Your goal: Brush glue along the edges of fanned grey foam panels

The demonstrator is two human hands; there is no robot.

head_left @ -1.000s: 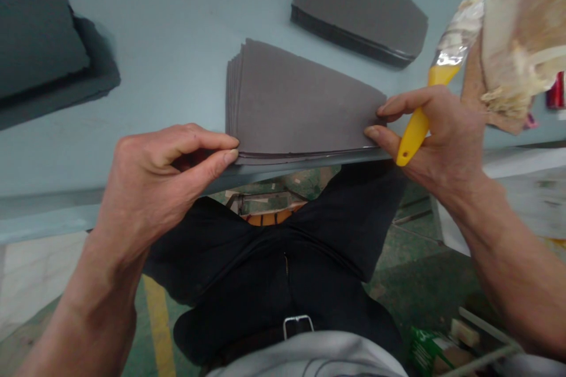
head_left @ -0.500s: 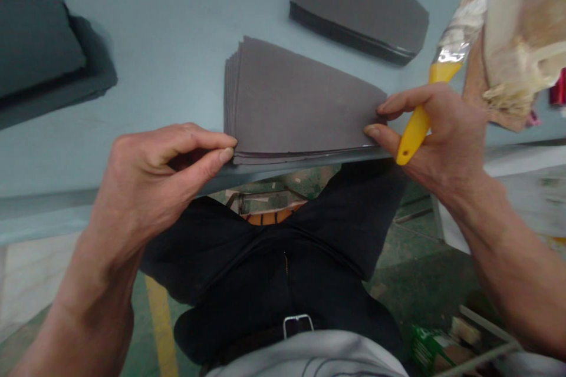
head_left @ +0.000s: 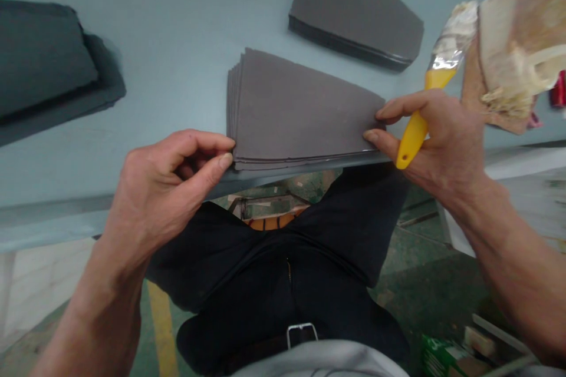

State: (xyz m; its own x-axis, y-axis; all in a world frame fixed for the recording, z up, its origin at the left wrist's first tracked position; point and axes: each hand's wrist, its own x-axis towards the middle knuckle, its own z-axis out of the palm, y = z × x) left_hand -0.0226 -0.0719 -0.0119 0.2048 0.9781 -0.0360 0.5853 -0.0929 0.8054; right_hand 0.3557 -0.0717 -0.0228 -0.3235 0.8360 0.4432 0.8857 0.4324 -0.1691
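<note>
A fanned stack of grey sheets (head_left: pixel 292 109) lies at the near edge of the pale blue table (head_left: pixel 177 53). My left hand (head_left: pixel 168 188) pinches the stack's near left corner between thumb and forefinger. My right hand (head_left: pixel 437 135) pinches the near right corner with thumb and forefinger. Its other fingers are wrapped round the yellow handle of a paintbrush (head_left: pixel 424 106), whose glue-caked bristles point up and away.
A second thick pile of grey sheets (head_left: pixel 358 12) sits further back. Dark grey slabs (head_left: pixel 44 70) lie at the far left. A glue-smeared container on a brown board (head_left: pixel 517 41) stands at the right. Below the table edge are my dark trousers and a green floor.
Both hands keep their pinch on the stack's corners; the whole view has shifted slightly downward, and nothing else has visibly moved.
</note>
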